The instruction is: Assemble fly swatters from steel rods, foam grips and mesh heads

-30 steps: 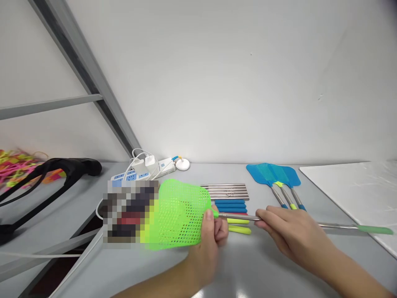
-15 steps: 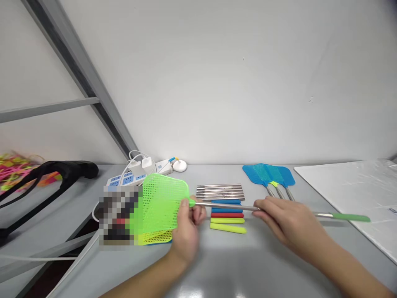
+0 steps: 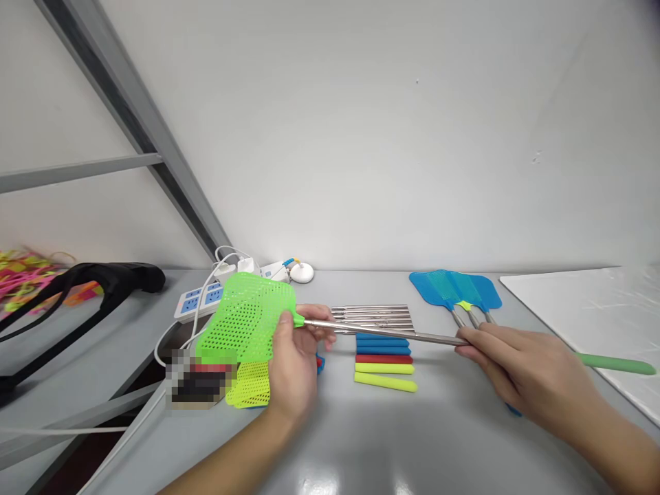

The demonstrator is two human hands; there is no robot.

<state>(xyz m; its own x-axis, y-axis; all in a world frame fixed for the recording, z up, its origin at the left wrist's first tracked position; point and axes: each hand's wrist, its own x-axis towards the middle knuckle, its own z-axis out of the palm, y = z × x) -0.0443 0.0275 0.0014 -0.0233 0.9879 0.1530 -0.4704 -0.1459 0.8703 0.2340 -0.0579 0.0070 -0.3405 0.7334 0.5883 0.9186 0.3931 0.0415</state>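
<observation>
My left hand (image 3: 293, 361) pinches the neck of a green fly swatter (image 3: 245, 317), whose mesh head is lifted above the grey table (image 3: 361, 447). Its thin metal rod (image 3: 381, 333) runs rightward to my right hand (image 3: 520, 368), which grips it near the green handle end (image 3: 616, 364). Under the head lies a yellow-green swatter head (image 3: 251, 385). Between my hands rest a bundle of steel rods (image 3: 372, 315) and blue, red and yellow grips (image 3: 384, 359).
Three blue swatters (image 3: 456, 290) lie at the back right, next to a white board (image 3: 592, 316). A power strip (image 3: 199, 301) with chargers and cables sits at the back left. A black handle (image 3: 103, 282) and a colourful pile (image 3: 23, 271) occupy the far left.
The green swatter has shifted left and its head has risen, exposing the yellow-green head beneath. My right hand slid further right along the rod toward the handle.
</observation>
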